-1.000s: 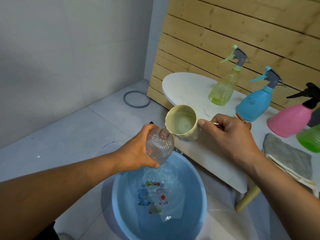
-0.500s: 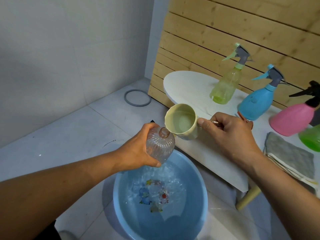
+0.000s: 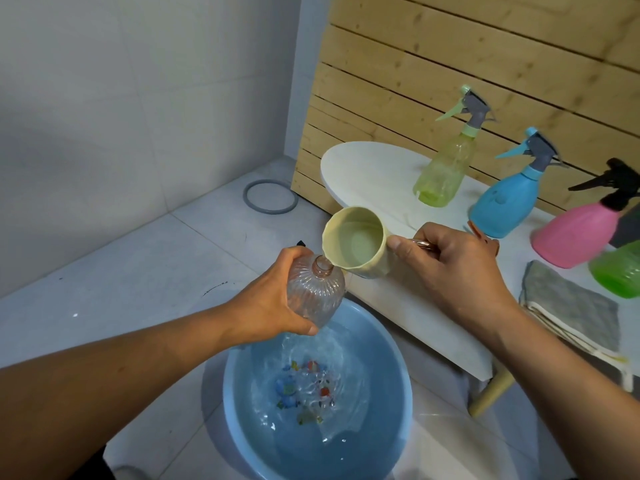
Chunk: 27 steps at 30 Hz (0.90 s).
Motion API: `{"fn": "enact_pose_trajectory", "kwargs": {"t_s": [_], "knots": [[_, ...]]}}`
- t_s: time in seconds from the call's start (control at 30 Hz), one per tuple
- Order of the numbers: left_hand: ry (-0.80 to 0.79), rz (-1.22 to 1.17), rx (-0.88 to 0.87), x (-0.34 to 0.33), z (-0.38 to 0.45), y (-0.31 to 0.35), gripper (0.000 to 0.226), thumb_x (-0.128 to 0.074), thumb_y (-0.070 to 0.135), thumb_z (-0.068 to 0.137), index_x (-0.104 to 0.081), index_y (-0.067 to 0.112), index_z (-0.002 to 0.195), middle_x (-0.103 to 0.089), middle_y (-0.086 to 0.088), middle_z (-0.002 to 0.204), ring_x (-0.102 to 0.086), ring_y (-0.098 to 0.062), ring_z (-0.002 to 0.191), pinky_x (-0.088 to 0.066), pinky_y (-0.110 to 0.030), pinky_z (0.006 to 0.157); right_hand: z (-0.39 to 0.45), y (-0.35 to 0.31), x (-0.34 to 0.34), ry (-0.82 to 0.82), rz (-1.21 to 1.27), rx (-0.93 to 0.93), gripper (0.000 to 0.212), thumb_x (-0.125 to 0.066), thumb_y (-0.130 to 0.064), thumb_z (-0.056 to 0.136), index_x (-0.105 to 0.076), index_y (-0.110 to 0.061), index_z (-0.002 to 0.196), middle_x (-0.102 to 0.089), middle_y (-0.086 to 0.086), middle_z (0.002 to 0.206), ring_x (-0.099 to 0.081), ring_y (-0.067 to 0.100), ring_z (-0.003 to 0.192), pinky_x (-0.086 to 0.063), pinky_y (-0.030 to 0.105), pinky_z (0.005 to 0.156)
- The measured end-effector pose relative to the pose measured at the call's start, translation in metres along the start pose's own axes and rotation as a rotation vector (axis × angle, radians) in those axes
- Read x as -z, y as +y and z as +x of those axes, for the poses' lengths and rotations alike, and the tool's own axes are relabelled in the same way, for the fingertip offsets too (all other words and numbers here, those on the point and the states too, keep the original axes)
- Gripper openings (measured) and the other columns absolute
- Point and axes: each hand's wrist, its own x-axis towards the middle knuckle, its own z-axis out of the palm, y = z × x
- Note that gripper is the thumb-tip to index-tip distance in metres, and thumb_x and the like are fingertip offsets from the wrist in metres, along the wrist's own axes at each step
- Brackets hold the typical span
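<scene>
Ribbed clear bottle (image 3: 313,295) gripped by left hand (image 3: 266,306); right hand (image 3: 457,268) tilts held cream cup (image 3: 355,245)

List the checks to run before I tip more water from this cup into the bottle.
1. Left hand grips the clear bottle securely: ok.
2. Right hand holds the cup by its handle: ok.
3. Cup lip sits at the bottle's mouth: ok.
4. Bottle is above the blue basin: ok.
5. No water missing the mouth: not ok, a trickle seems to fall beside the bottle.
6. Bottle's fill level: cannot tell.
</scene>
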Motion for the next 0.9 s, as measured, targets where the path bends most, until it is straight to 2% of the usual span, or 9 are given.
{"fn": "enact_pose_trajectory", "kwargs": {"t_s": [0.33, 0.47, 0.9], "knots": [[-0.007, -0.01, 0.003, -0.0008, -0.0011, 0.0003, 0.113, -0.099, 0.027, 0.061, -0.024, 0.045, 0.143, -0.047, 0.024, 0.132, -0.055, 0.0, 0.12, -0.054, -0.014, 0.088, -0.0019, -0.0024, 0.0013, 0.0, -0.015, 0.009, 0.043, -0.065, -0.051, 0.092, -0.051, -0.022, 0.063, -0.046, -0.006, 0.054, -0.044, 0.013, 0.058, -0.038, 0.034, 0.061], [-0.008, -0.009, 0.003, -0.0008, -0.0006, 0.0, 0.113, -0.099, 0.028, 0.061, -0.024, 0.044, 0.144, -0.047, 0.023, 0.133, -0.055, -0.001, 0.121, -0.054, -0.018, 0.093, -0.0021, -0.0021, 0.0014, 0.001, -0.018, 0.022, 0.043, -0.064, -0.051, 0.092, -0.052, -0.021, 0.064, -0.047, -0.006, 0.054, -0.044, 0.013, 0.057, -0.038, 0.036, 0.058], [-0.016, -0.004, 0.003, -0.0016, -0.0013, 0.0006, 0.114, -0.1, 0.027, 0.061, -0.023, 0.044, 0.144, -0.047, 0.026, 0.131, -0.056, 0.001, 0.118, -0.054, -0.014, 0.087, -0.0019, 0.0004, 0.0003, 0.006, -0.033, 0.048, 0.042, -0.063, -0.052, 0.092, -0.054, -0.021, 0.066, -0.049, -0.005, 0.056, -0.046, 0.014, 0.057, -0.035, 0.033, 0.054]]}}
